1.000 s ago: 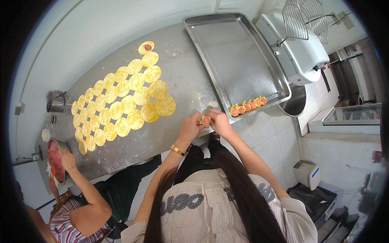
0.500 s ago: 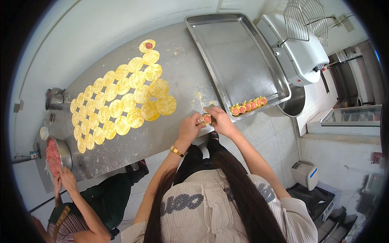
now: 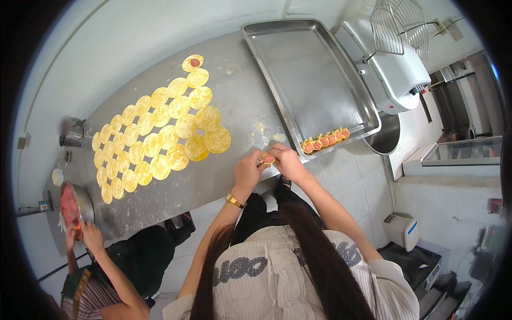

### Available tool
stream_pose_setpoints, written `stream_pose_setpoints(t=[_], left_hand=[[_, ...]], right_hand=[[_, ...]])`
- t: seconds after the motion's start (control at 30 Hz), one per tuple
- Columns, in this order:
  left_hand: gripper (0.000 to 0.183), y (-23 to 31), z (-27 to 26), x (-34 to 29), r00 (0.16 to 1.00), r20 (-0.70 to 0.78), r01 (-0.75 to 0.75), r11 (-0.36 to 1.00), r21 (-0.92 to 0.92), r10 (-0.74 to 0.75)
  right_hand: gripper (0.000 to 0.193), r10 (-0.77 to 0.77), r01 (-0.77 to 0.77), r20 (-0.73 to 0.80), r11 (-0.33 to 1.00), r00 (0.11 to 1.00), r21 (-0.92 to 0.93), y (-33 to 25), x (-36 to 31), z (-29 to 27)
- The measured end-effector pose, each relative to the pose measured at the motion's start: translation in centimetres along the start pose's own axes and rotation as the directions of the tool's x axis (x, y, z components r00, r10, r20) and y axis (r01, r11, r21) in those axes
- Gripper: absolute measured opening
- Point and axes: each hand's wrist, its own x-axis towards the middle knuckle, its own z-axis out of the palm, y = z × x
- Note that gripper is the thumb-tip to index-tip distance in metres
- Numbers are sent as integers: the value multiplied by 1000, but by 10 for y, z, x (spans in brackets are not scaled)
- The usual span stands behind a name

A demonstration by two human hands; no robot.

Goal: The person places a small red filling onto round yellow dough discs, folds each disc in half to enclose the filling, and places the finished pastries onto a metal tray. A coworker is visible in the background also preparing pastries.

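Between my two hands, at the table's near edge, is a small open-topped dumpling (image 3: 268, 158), a yellow wrapper gathered round pink meat. My left hand (image 3: 249, 169) pinches it from the left, a gold watch on that wrist. From the right, the fingers of my right hand (image 3: 287, 161) close on its other side. Beside them, several finished dumplings (image 3: 325, 140) stand in a row along the near end of a metal tray (image 3: 314, 80). To the left lie rows of round yellow wrappers (image 3: 160, 121); the farthest wrapper (image 3: 192, 63) carries a dab of meat.
At the far left a co-worker's hands (image 3: 85, 234) are at a metal bowl (image 3: 82, 200) of pink minced meat. A white machine (image 3: 384, 69) with a wire guard stands right of the tray, a metal bowl (image 3: 386, 136) below it. Small containers (image 3: 72, 133) sit at the table's left end.
My fingers shift slightly round the dumpling, which stays between both hands. The co-worker's hands move within the meat bowl, and an orange-red item now shows there. The view shifts a little.
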Motion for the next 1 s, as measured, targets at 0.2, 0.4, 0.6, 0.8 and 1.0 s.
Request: stream_pose_setpoints(t=[0.2,0.4,0.6,0.8,1.0], left_hand=[[30,-4,8,-8,998,-23,64,996,-54,-65],[30,6,2,-25,958,21,274,896,-350,-285],[28,31,5,-29,934,-150,276,922,-272,-324],[32,62,46,-17,950,-95,269,934,-236,-298],[58,89,80,-3,943,17,330,924,-193,-333]], right_hand=[[24,-71,72,37,997,997,-6,-4,5,-2],[32,-171,160,49,971,984,175,32,8,-54],[37,75,-66,-175,996,982,56,141,-13,-192],[27,129,-128,30,991,991,-41,207,-31,-221],[30,50,-46,134,998,990,-31,213,-33,-220]])
